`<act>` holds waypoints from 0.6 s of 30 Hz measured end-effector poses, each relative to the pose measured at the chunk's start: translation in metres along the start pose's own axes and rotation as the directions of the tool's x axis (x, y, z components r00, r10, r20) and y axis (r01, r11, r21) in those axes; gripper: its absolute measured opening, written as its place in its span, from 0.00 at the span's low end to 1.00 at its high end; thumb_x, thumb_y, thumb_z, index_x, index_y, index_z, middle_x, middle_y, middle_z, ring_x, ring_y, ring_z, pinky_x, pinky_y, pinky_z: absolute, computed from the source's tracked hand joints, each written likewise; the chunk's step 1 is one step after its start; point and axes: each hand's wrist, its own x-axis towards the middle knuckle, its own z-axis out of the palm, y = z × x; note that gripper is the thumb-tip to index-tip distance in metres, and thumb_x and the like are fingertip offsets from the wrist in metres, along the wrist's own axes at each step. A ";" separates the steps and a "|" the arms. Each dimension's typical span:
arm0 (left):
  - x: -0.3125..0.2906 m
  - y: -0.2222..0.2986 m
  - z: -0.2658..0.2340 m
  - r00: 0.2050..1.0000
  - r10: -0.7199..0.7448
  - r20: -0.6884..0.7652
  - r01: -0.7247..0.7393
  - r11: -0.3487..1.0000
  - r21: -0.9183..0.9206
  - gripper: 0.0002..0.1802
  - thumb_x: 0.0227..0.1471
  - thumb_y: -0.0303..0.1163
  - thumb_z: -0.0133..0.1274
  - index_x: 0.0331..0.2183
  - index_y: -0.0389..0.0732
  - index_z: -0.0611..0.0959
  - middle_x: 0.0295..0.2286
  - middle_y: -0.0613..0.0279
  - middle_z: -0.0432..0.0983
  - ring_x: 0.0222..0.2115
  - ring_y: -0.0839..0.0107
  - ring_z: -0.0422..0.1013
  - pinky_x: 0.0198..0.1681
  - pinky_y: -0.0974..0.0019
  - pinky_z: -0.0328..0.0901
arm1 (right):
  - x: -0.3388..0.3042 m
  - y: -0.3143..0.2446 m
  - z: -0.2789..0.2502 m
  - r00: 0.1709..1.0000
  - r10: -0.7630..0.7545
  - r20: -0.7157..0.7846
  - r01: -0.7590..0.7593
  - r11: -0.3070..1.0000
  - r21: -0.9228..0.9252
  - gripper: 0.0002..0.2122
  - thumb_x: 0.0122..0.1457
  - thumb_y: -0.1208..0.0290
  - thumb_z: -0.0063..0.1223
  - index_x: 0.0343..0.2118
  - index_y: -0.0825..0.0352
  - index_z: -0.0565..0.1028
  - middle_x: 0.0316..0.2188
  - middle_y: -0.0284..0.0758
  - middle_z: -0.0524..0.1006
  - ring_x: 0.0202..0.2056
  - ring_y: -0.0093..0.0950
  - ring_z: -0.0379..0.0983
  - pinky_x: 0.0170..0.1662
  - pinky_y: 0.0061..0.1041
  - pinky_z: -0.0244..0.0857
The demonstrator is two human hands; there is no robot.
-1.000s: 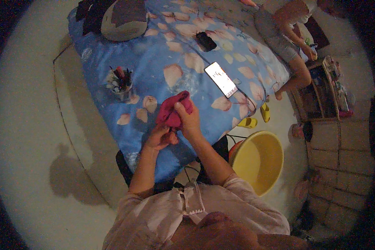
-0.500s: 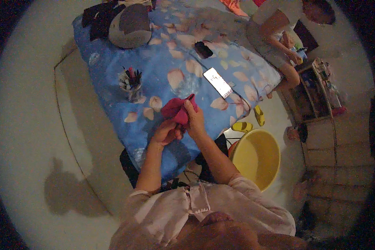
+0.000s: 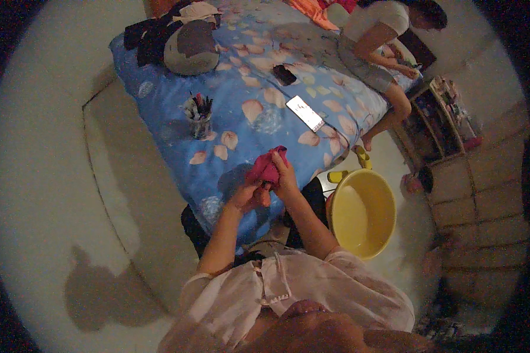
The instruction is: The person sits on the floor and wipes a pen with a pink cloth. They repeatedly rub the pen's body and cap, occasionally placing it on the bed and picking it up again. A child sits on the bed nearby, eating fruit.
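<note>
A small pink-red cloth [image 3: 267, 167] is bunched between both my hands, just above the near edge of a bed with a blue petal-print sheet [image 3: 247, 117]. My left hand [image 3: 247, 197] grips its lower end from below. My right hand [image 3: 285, 176] closes over its right side. Much of the cloth is hidden inside my fingers.
On the bed lie a lit phone [image 3: 305, 113], a dark phone [image 3: 284, 75], a cup of pens [image 3: 198, 116] and a grey cushion [image 3: 189, 48]. A yellow basin [image 3: 362, 213] stands on the floor at my right. Another person [image 3: 380, 53] sits on the bed's far edge by a shelf [image 3: 439, 120].
The view has shifted, so the bed and my hands sit lower in the picture. Both hands have kept hold of the cloth and worked it closer together.
</note>
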 end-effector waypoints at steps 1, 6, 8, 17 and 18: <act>-0.009 -0.006 -0.003 0.997 -0.078 0.014 0.079 0.996 -0.047 0.16 0.53 0.42 0.50 0.38 0.41 0.75 0.21 0.67 0.72 0.15 0.74 0.65 0.19 0.70 0.64 | -0.006 0.001 -0.002 0.998 0.069 0.004 -0.069 0.992 0.104 0.16 0.54 0.63 0.56 0.42 0.65 0.68 0.35 0.34 0.74 0.36 0.27 0.72 0.39 0.27 0.69; -0.045 -0.008 0.006 0.967 -0.190 0.167 0.208 0.973 -0.098 0.14 0.56 0.40 0.45 0.33 0.38 0.74 0.19 0.63 0.71 0.18 0.71 0.67 0.24 0.65 0.64 | -0.022 0.006 -0.005 0.991 0.133 -0.018 -0.129 0.980 0.148 0.13 0.53 0.66 0.58 0.39 0.65 0.70 0.33 0.33 0.75 0.32 0.27 0.73 0.36 0.28 0.70; -0.058 -0.003 0.016 0.984 -0.162 0.071 0.165 0.985 -0.039 0.13 0.59 0.38 0.41 0.32 0.38 0.74 0.19 0.61 0.71 0.20 0.68 0.68 0.27 0.61 0.64 | -0.029 0.004 0.001 0.997 0.031 -0.069 -0.035 0.998 -0.052 0.12 0.52 0.65 0.59 0.36 0.65 0.72 0.30 0.31 0.76 0.29 0.24 0.73 0.34 0.26 0.70; -0.111 -0.007 0.053 0.865 0.495 -0.083 0.033 0.109 0.993 0.15 0.55 0.38 0.46 0.34 0.34 0.75 0.28 0.54 0.75 0.30 0.59 0.71 0.34 0.60 0.65 | -0.055 0.028 -0.005 0.992 -0.124 0.004 0.111 0.876 -0.470 0.13 0.51 0.62 0.60 0.34 0.66 0.75 0.28 0.30 0.77 0.29 0.21 0.72 0.34 0.23 0.67; -0.115 -0.014 0.056 0.824 0.563 -0.072 -0.001 0.128 0.992 0.14 0.55 0.37 0.47 0.33 0.34 0.75 0.28 0.51 0.75 0.30 0.58 0.71 0.33 0.58 0.65 | -0.056 0.033 -0.010 0.992 -0.127 0.011 0.117 0.873 -0.474 0.13 0.51 0.62 0.60 0.34 0.66 0.75 0.28 0.30 0.77 0.29 0.21 0.72 0.34 0.23 0.67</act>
